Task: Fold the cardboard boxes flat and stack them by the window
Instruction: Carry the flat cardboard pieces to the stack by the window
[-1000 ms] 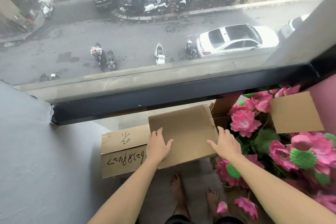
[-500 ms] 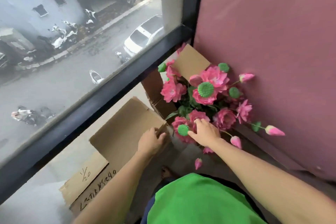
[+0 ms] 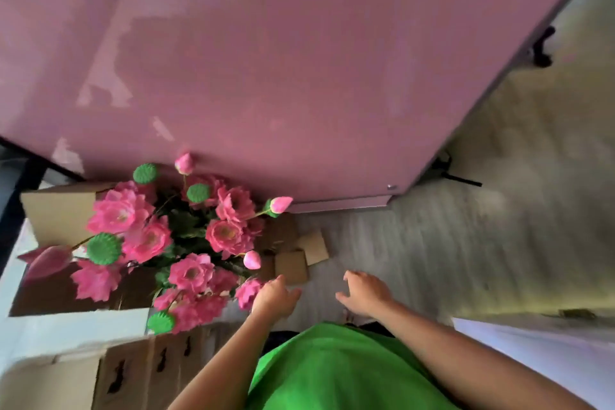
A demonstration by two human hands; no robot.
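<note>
Pink wall panel (image 3: 299, 60) fills the top of your view, grey floor (image 3: 432, 243) below it; the window is out of frame.

Flattened cardboard (image 3: 139, 373) with black handwriting lies at lower left, beside your left forearm, so that piece looks stacked. Above it sits an open cardboard box (image 3: 56, 213) full of pink artificial flowers (image 3: 159, 236). It's upright, not flat, and still loaded.

Step, as I read it: between boxes. You're turned away from the stack with nothing in hand.

Small cardboard pieces (image 3: 301, 258) lie on the floor just beyond your fingertips, right of the flowers. Can't tell whether they're loose scraps or flaps of a box hidden under the blooms.

Left hand (image 3: 274, 298): fingers loosely spread, empty, just beside the nearest bloom, near the pieces but not touching.
Right hand (image 3: 364, 293): fingers spread, empty, over bare floor, apart from any cardboard.

Next move: reach forward for the floor pieces, or find the next unfolded box. Watch the flowers, since the left hand can snag them.
</note>
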